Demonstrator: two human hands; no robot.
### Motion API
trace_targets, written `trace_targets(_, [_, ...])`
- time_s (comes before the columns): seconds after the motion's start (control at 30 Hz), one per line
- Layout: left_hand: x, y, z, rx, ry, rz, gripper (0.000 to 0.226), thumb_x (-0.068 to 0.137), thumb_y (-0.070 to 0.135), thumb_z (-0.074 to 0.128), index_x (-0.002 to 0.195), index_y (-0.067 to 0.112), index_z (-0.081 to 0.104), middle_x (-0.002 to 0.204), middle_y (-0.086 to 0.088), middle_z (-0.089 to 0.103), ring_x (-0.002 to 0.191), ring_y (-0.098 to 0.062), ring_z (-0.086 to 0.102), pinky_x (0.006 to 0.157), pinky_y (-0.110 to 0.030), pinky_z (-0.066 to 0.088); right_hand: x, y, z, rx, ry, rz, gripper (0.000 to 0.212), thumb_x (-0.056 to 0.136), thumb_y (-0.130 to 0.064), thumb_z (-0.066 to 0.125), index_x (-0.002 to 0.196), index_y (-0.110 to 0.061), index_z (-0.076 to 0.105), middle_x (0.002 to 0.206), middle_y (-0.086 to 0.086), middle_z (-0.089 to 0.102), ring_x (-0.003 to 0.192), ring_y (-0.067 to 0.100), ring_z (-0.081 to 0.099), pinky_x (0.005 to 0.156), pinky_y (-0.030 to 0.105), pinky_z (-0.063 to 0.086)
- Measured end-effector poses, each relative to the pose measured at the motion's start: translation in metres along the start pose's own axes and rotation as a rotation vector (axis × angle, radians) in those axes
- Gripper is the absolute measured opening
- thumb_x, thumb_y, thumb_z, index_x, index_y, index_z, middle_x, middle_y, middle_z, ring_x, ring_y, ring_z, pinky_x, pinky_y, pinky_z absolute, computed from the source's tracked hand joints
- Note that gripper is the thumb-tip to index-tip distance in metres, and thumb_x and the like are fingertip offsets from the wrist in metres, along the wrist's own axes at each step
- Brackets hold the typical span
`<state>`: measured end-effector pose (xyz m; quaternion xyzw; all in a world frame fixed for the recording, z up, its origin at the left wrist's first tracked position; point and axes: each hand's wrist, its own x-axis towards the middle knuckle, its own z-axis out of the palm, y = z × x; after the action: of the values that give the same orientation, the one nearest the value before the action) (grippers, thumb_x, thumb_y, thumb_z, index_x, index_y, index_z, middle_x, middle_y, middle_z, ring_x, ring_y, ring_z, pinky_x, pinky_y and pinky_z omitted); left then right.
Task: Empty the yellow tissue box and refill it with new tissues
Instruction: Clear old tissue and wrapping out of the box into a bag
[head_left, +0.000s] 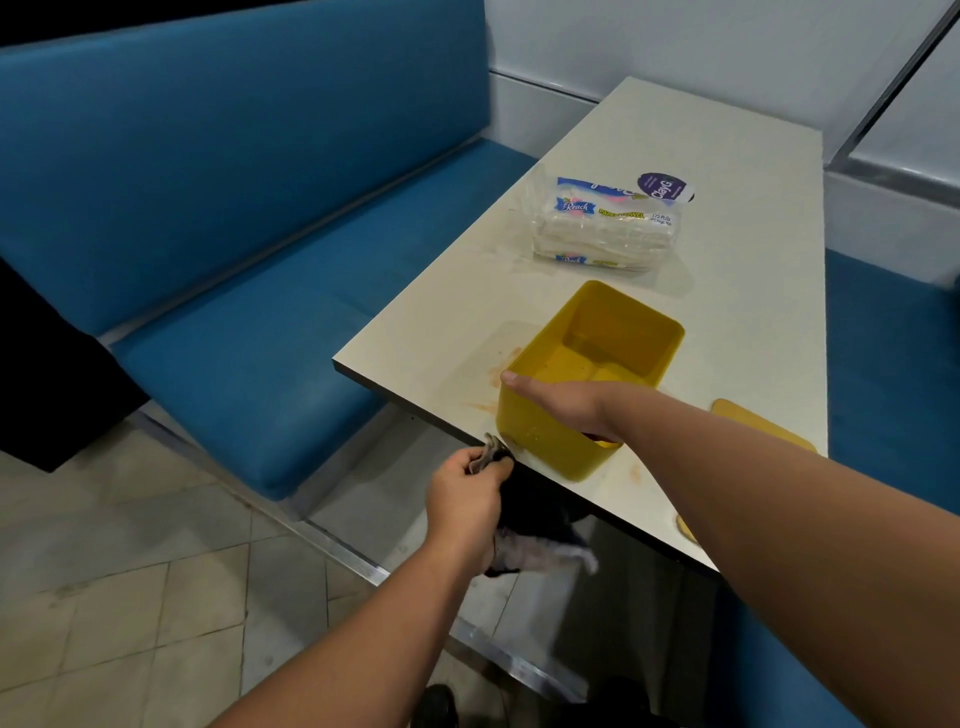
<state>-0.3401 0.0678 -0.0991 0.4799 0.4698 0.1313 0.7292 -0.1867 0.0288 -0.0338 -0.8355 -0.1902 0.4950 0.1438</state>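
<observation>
Tissue box (550, 431): on table (727, 270), near edge, open side up. Paper towel pack (605, 228): on table, 12 o'clock from box, apart. Lid (763, 423): flat on table, 3 o'clock from box. Bench (234, 270): 9 o'clock from table. Cloth (524, 545): 6 o'clock from box, below table edge.

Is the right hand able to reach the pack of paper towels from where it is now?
Probably yes: the right hand grips the yellow box's near rim, and bare table lies between box and pack.
</observation>
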Motion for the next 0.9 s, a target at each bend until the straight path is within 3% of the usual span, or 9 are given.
trace_targets(0.13, [0.0, 0.011, 0.019, 0.049, 0.045, 0.023, 0.008, 0.084, 0.013, 0.065, 0.086, 0.02, 0.062, 0.089, -0.01, 0.068, 0.082, -0.025, 0.065, 0.077, -0.045, 0.056, -0.001, -0.001, 0.0, -0.007, -0.016, -0.011, 0.144, 0.028, -0.105, 0.03, 0.153, -0.036, 0.008, 0.162, 0.002, 0.0, 0.148, 0.029, 0.004, 0.116, 0.056, 0.01])
trace_targets(0.27, [-0.003, 0.02, 0.036, 0.059, 0.057, 0.13, 0.013, 0.08, 0.01, 0.064, 0.085, 0.022, 0.059, 0.085, -0.004, 0.064, 0.078, -0.021, 0.061, 0.07, -0.042, 0.054, 0.0, 0.003, 0.0, -0.002, 0.008, 0.019, 0.119, 0.056, -0.099, 0.027, 0.154, -0.033, 0.013, 0.162, 0.003, 0.002, 0.148, 0.029, 0.006, 0.116, 0.051, 0.01])
trace_targets(0.4, [-0.001, 0.009, 0.03, 0.114, 0.061, 0.15, 0.011, 0.084, 0.011, 0.065, 0.084, 0.022, 0.061, 0.084, -0.003, 0.067, 0.08, -0.021, 0.065, 0.075, -0.043, 0.057, 0.0, 0.002, -0.001, -0.009, 0.012, 0.034, 0.131, 0.044, -0.102, 0.027, 0.154, -0.033, 0.012, 0.162, 0.004, 0.001, 0.148, 0.029, 0.005, 0.117, 0.053, 0.01])
trace_targets(0.5, [0.004, 0.01, 0.03, 0.177, 0.086, 0.142, 0.008, 0.082, 0.009, 0.061, 0.083, 0.017, 0.059, 0.084, -0.007, 0.064, 0.08, -0.026, 0.062, 0.072, -0.043, 0.054, -0.001, 0.001, 0.0, 0.003, 0.011, 0.036, 0.121, 0.053, -0.1, 0.027, 0.154, -0.034, 0.01, 0.162, 0.003, 0.001, 0.148, 0.03, 0.005, 0.117, 0.054, 0.01])
trace_targets(0.63, [-0.004, 0.02, 0.036, 0.121, 0.085, 0.282, 0.009, 0.083, 0.014, 0.067, 0.081, 0.021, 0.061, 0.08, -0.002, 0.066, 0.075, -0.018, 0.061, 0.067, -0.036, 0.051, -0.002, 0.0, -0.001, 0.017, -0.015, 0.02, 0.101, 0.074, -0.089, 0.024, 0.152, -0.024, 0.025, 0.161, 0.006, 0.014, 0.146, 0.027, 0.017, 0.117, 0.046, 0.015])
trace_targets(0.8, [0.002, 0.014, 0.034, 0.169, 0.145, 0.149, 0.009, 0.083, 0.01, 0.06, 0.078, 0.016, 0.055, 0.075, -0.004, 0.057, 0.068, -0.022, 0.051, 0.056, -0.03, 0.039, -0.003, 0.0, 0.0, -0.009, 0.031, 0.057, 0.12, 0.056, -0.099, 0.025, 0.154, -0.033, 0.01, 0.162, 0.004, 0.001, 0.148, 0.031, 0.006, 0.116, 0.053, 0.011])
trace_targets(0.87, [0.0, 0.018, 0.036, 0.135, 0.141, 0.164, 0.009, 0.082, 0.01, 0.061, 0.079, 0.017, 0.057, 0.076, -0.005, 0.058, 0.069, -0.022, 0.052, 0.057, -0.032, 0.041, -0.002, 0.0, 0.001, 0.012, 0.017, 0.053, 0.118, 0.058, -0.099, 0.026, 0.154, -0.03, 0.017, 0.162, 0.005, 0.007, 0.147, 0.031, 0.012, 0.117, 0.052, 0.012])
trace_targets(0.9, [-0.004, 0.02, 0.038, 0.106, 0.123, 0.195, 0.008, 0.081, 0.012, 0.062, 0.079, 0.019, 0.058, 0.078, -0.005, 0.061, 0.07, -0.022, 0.055, 0.059, -0.035, 0.044, -0.001, 0.0, 0.0, 0.023, 0.004, 0.042, 0.116, 0.059, -0.098, 0.027, 0.151, -0.026, 0.029, 0.16, 0.007, 0.017, 0.145, 0.031, 0.021, 0.117, 0.05, 0.016])
